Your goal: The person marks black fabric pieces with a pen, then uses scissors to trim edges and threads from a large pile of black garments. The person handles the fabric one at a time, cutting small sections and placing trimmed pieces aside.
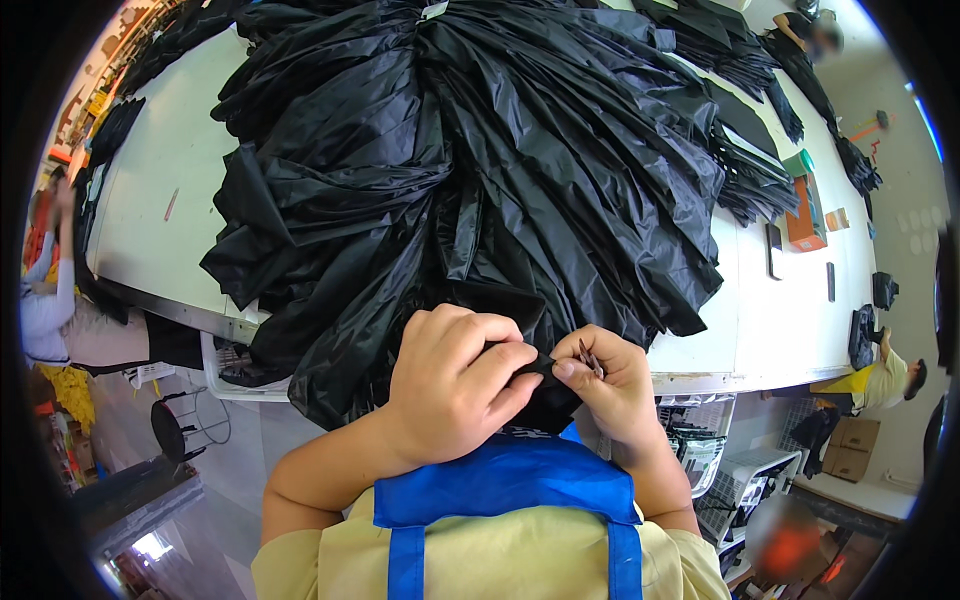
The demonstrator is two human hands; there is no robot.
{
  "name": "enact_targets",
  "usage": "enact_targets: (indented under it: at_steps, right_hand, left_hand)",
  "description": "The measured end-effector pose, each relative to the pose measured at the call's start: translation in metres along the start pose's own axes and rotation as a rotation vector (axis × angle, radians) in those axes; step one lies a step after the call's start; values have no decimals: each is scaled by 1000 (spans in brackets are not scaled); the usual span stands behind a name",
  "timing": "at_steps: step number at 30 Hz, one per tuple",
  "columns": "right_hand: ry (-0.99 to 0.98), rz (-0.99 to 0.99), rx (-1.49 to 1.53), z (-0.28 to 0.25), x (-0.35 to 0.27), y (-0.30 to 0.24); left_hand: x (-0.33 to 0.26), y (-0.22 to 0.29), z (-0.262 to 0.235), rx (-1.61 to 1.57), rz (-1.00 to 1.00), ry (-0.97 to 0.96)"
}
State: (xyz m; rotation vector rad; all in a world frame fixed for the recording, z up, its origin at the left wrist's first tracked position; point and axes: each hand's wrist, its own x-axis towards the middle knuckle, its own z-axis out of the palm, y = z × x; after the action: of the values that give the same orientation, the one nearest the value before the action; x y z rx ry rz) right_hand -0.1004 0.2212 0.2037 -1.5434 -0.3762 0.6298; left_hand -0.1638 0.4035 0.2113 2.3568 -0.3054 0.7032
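- a large heap of glossy black fabric (570, 190), gathered into many pleats, spreads over a pale tabletop (150, 235); its near edge hangs over the side toward the wearer.
- at the heap's near edge, a small fold of black fabric (544, 363) is held between the wearer's two bare hands.
- the left hand (462, 378), on the near side of the heap, has its fingers bent and grasping the fold; part of the grip is hidden behind the knuckles.
- the right hand (607, 385), also at the heap's near edge, pinches the fold between thumb and forefinger; those fingers also keep a small pointed metal tool (591, 359), its exact kind unclear.
- a white tag (433, 11) lies at the far end of the heap.
- right of the heap are a stack of black pieces (750, 165), a green roll (799, 163), an orange box (808, 215) and a dark phone-like slab (774, 250).
- left of the heap, a thin reddish stick (171, 205) lies flat.
- on the near side of the heap, the wearer has a blue apron (505, 490) over a yellow shirt (500, 560).
- well to the right of the heap, another person in yellow (885, 383) is near the tabletop's side.
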Motion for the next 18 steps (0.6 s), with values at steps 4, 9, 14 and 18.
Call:
enact_targets:
  at_steps: [4,9,14,18]
  right_hand:
    - [-13,2,9,-1,0,2]
    - [0,23,10,0,1,1]
    - [8,41,70,-1,2,6]
    - [-45,41,-13,-2,1,1]
  left_hand:
    - [-3,-4,1,-271,-98,-59]
    - [-4,-1,-1,-432,-217,-96]
    - [-5,-3,-6,-550,-344,-196]
    - [-10,-11,-7,-949,-539,-339]
